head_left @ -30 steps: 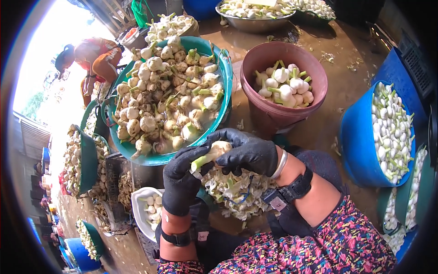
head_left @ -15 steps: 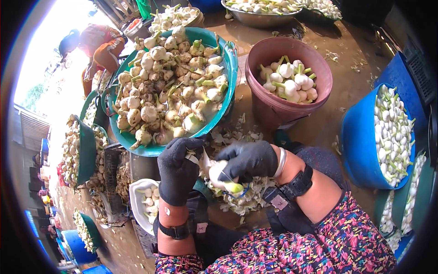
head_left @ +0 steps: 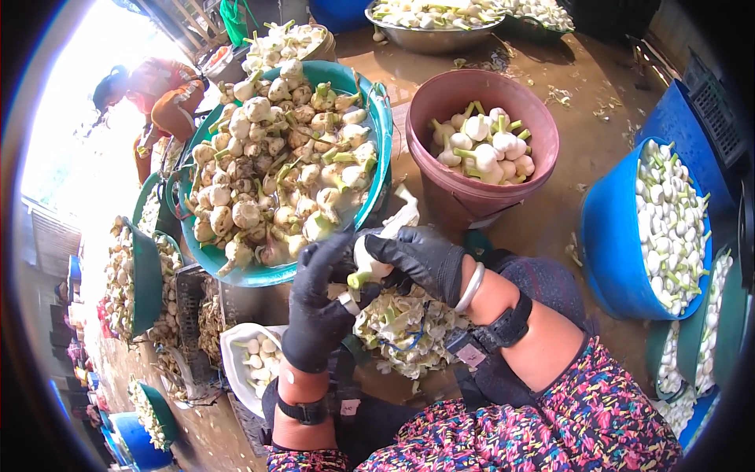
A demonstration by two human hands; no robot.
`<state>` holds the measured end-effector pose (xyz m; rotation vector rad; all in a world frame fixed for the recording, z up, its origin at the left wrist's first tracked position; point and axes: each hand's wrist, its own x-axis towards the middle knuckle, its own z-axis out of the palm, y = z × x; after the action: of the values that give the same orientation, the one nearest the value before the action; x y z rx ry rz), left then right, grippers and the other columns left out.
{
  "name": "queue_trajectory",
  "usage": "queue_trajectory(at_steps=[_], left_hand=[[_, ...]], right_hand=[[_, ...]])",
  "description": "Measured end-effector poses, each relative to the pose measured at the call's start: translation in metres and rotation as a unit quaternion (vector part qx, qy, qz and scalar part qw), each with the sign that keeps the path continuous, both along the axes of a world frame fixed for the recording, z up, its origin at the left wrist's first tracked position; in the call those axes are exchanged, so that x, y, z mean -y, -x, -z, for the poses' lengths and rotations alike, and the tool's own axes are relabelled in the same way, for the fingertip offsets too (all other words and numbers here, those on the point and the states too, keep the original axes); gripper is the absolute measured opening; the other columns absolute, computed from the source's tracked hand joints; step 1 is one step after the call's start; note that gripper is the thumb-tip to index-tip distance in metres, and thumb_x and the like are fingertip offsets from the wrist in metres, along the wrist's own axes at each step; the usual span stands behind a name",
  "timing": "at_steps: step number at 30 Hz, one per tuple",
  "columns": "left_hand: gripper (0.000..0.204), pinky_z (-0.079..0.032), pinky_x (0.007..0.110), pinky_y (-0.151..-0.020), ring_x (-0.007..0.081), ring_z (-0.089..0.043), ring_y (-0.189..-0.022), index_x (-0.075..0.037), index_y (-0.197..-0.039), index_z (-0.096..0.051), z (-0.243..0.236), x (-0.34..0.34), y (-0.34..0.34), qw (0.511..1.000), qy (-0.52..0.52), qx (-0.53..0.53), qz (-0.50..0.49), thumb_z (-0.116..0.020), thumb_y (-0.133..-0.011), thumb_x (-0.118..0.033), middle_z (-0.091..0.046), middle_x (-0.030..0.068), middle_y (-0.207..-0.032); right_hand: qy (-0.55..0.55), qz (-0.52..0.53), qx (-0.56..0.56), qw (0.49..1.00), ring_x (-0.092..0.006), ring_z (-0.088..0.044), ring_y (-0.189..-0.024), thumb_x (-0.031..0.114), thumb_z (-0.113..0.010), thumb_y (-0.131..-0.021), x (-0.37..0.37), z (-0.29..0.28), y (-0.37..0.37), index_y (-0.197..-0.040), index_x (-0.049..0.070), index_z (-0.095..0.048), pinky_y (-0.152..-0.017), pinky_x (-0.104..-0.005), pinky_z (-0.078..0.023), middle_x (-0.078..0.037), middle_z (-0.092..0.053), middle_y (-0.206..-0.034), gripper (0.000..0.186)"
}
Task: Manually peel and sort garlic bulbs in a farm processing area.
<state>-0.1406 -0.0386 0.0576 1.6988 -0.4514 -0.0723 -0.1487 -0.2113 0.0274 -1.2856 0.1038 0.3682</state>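
Note:
A white garlic bulb [head_left: 366, 258] with a cut green stem end is between my hands, stem toward me. My right hand [head_left: 425, 259], in a black glove, grips it from the right with its fingers closed. My black-gloved left hand [head_left: 318, 303] curls against the bulb's left side, its fingertips partly hidden. Near that thumb is a small white band or strip [head_left: 348, 302]; I cannot tell which. A pale strip of peel [head_left: 404, 211] sticks up beyond my right fingers. Below lies a heap of garlic peelings [head_left: 413, 334].
A teal tub [head_left: 384, 149] of soiled garlic stands ahead left, a pink bucket [head_left: 480, 200] of cleaned bulbs ahead right. Blue tub [head_left: 609, 236] with garlic is at right; white container [head_left: 236, 366] with small pieces near my left forearm. Another person [head_left: 169, 98] bends at far left.
The bulb has turned, so its green stem end now points left and toward me. My left hand has come in against it and its fingers have loosened. A peel strip now stands up beyond.

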Motion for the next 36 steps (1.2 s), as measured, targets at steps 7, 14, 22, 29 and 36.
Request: queue_trajectory(at_steps=[7,14,22,29,36], left_hand=[[0.023,-0.052,0.034,-0.074,0.0225,-0.064,-0.079,0.003,-0.105,-0.057,0.006,-0.015,-0.007,0.97,0.182,-0.157,-0.039,-0.058,-0.083,-0.002,-0.061,0.011,-0.098],[0.02,-0.053,0.034,-0.073,0.0227,-0.064,-0.079,0.002,-0.104,-0.057,0.003,-0.018,-0.004,0.957,0.228,-0.169,-0.053,-0.057,-0.083,0.002,-0.061,0.0119,-0.099],[0.02,-0.051,0.031,-0.078,0.018,-0.061,-0.087,0.0,-0.097,-0.058,0.013,-0.007,-0.002,0.998,0.003,-0.025,-0.057,-0.061,-0.078,0.005,-0.06,0.0103,-0.101],[0.017,-0.045,0.029,-0.079,0.0188,-0.059,-0.085,0.0,-0.088,-0.061,0.007,0.001,0.002,0.995,-0.068,0.06,-0.041,-0.067,-0.072,0.005,-0.061,0.0086,-0.091],[0.019,-0.055,0.039,-0.073,0.0265,-0.064,-0.082,0.003,-0.101,-0.056,0.004,-0.007,0.008,0.957,0.222,-0.186,-0.014,-0.057,-0.082,0.0,-0.061,0.0136,-0.1]], right_hand=[[0.085,-0.088,-0.026,0.992,-0.0183,-0.062,-0.064,0.037,-0.057,-0.084,0.001,-0.005,0.002,-0.093,0.001,-0.061,-0.059,-0.0311,-0.05,-0.01,-0.064,-0.076,0.037],[0.517,-0.097,0.135,0.84,-0.0299,-0.062,-0.08,0.033,-0.065,-0.075,-0.003,-0.002,0.005,-0.091,0.003,-0.063,-0.074,-0.0399,-0.048,-0.016,-0.063,-0.085,0.034],[0.295,0.208,0.323,0.875,-0.0346,-0.057,-0.069,0.018,-0.065,-0.076,-0.022,-0.001,0.005,-0.087,0.003,-0.057,-0.062,-0.0405,-0.045,-0.017,-0.058,-0.08,0.02],[0.429,0.21,0.362,0.8,-0.0339,-0.057,-0.068,0.01,-0.058,-0.077,-0.023,0.001,0.01,-0.091,0.006,-0.058,-0.058,-0.0426,-0.044,-0.015,-0.056,-0.074,0.014],[0.437,0.199,0.214,0.851,-0.04,-0.054,-0.071,0.016,-0.057,-0.075,-0.008,0.011,-0.008,-0.084,0.006,-0.056,-0.062,-0.0491,-0.041,-0.018,-0.057,-0.077,0.013]])
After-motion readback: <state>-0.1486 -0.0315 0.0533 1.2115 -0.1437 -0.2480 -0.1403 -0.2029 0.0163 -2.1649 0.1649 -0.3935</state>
